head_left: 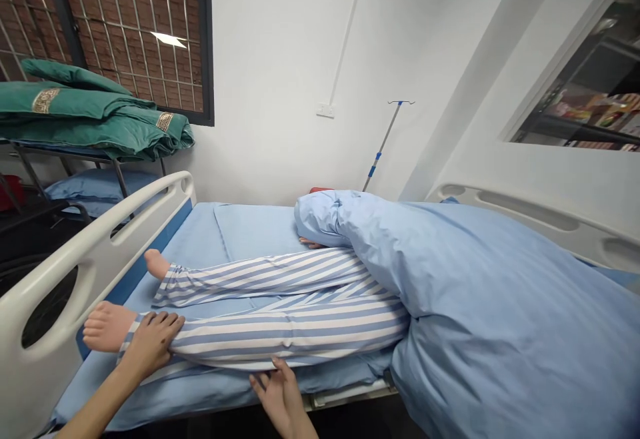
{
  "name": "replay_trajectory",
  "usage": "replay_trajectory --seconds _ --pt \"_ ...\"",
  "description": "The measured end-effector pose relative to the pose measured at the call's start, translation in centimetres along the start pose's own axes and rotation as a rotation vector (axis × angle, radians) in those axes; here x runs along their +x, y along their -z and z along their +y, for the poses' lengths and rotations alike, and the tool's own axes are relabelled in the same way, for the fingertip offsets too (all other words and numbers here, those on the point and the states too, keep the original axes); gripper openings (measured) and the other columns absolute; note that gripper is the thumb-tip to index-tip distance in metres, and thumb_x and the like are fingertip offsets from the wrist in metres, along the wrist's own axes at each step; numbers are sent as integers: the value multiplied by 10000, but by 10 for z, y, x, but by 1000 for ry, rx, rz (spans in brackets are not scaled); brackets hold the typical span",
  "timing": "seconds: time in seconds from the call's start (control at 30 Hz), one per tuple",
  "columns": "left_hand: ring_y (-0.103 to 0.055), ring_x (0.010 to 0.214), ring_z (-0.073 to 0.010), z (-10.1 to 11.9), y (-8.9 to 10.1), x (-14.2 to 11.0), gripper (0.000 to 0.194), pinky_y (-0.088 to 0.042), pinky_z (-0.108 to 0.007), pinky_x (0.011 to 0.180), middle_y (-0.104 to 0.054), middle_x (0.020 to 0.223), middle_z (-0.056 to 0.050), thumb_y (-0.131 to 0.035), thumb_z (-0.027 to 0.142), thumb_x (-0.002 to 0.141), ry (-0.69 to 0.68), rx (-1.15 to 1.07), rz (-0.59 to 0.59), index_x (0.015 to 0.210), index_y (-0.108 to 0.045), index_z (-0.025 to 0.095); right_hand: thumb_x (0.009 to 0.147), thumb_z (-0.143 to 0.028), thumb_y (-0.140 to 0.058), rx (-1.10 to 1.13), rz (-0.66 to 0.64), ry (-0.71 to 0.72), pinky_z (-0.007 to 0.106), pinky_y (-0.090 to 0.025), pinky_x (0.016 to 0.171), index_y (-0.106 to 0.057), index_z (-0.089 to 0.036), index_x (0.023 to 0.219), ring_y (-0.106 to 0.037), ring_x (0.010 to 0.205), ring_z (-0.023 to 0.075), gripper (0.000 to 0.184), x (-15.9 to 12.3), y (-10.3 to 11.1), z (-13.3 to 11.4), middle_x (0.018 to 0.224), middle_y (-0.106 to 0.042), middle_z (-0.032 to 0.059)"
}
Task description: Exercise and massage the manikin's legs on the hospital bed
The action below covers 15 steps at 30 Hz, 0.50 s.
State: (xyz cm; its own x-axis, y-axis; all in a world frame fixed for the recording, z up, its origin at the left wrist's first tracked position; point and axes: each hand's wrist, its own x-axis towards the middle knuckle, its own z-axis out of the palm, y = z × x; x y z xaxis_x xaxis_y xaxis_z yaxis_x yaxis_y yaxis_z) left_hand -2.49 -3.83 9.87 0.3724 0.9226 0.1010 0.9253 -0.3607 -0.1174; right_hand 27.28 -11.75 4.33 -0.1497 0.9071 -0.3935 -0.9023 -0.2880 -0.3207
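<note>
A figure with manikin-like feet lies on the bed in blue-and-white striped trousers [325, 332]. My left hand [153, 342] is closed over the near leg at the ankle, just above the bare near foot [107, 327]; its thumb is hidden. At the underside of the same leg, around the knee, my right hand [281, 396] is turned palm up with fingers apart. Its thumb tip touches or nearly touches the trouser cloth. A bunched blue quilt [475, 279] covers the figure from the thighs up. Fingers of the figure's hand [310, 242] show under its edge.
The bed has a light-blue sheet [250, 226], a cream footboard [60, 279] at left and a headboard [525, 212] at right. Behind stands an IV pole [385, 142]. Green folded bedding [90, 112] lies on a rack beyond the footboard.
</note>
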Motion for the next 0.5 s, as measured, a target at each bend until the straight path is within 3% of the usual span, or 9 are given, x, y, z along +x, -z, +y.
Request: replay_trajectory --seconds 0.13,0.3,0.5 --pt "-472 1008 -248 0 -11 -2 553 -290 -390 881 -588 1088 -82 -439 64 581 10 -16 7 1102 -557 209 617 -241 -690 -65 -3 0 359 -477 753 -533 -182 745 -588 734 158 211 -4 3 -2 792 -610 -3" --pt "-477 1003 -257 7 -24 -8 551 -273 -398 914 -595 1078 -96 -428 34 587 37 -12 82 1095 -574 190 587 -227 -724 -214 10 0 337 -458 723 -496 -184 699 -595 916 238 258 -19 11 -10 791 -619 6" --pt "-472 1006 -259 14 -29 -7 513 -272 -401 921 -598 1045 -110 -450 48 599 89 -13 101 1080 -569 178 534 -299 -753 -486 192 -103 325 -458 668 -506 -203 1008 -610 906 260 544 -39 32 -17 1028 -625 99"
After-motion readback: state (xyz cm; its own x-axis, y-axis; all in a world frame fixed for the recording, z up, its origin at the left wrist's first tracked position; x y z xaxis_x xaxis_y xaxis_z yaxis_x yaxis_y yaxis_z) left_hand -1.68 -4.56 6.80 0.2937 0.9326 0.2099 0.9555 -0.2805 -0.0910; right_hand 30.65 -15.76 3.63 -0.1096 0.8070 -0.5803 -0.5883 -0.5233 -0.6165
